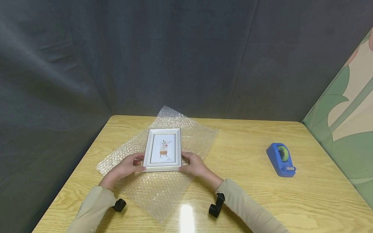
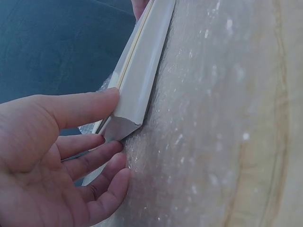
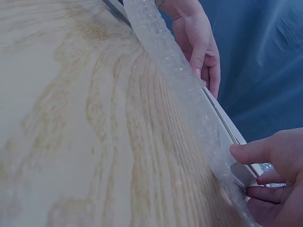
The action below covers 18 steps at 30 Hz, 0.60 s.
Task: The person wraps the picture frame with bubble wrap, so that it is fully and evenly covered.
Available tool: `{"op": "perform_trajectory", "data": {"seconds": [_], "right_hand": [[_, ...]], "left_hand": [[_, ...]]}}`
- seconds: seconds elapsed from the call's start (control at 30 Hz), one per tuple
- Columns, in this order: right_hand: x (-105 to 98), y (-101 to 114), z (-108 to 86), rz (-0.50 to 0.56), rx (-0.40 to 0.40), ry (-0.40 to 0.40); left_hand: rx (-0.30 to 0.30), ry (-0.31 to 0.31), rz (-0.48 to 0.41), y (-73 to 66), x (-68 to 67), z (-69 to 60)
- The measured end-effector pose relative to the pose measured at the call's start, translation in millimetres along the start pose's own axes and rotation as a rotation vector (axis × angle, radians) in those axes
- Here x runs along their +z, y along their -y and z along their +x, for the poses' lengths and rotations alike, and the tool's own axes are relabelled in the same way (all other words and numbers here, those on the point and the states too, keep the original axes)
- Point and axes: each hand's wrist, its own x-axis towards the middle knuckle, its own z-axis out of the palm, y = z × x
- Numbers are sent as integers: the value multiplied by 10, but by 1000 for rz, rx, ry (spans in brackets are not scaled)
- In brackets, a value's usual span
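A white picture frame (image 1: 148, 149) with a plant drawing lies face up over a sheet of bubble wrap (image 1: 163, 197). My left hand (image 1: 127, 166) holds its near left corner. In the left wrist view, the thumb of the left hand (image 2: 52, 156) is on the front edge and the fingers are at the side and underneath. On the opposite side my right hand (image 1: 196, 164) grips the near right corner. Thumb and fingers of the right hand (image 3: 279, 177) pinch that corner in the right wrist view, where the wrap partly hides the frame.
A blue tape dispenser (image 1: 276, 161) with a green roll stands on the wooden table (image 1: 239, 149) to the right. Dark cloth (image 1: 180, 58) hangs behind and to the left. A panel with a leaf pattern (image 1: 346, 129) borders the right side.
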Motion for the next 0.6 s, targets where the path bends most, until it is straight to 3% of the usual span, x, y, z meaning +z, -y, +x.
{"op": "perform_trajectory", "data": {"seconds": [0.4,0.6], "right_hand": [[-6,4,-26,118,11,9],[10,-18,-33,128,-4,-12]], "left_hand": [[-7,25,9,-5,-12,31],[-7,42,6,-9,-10,36]]}}
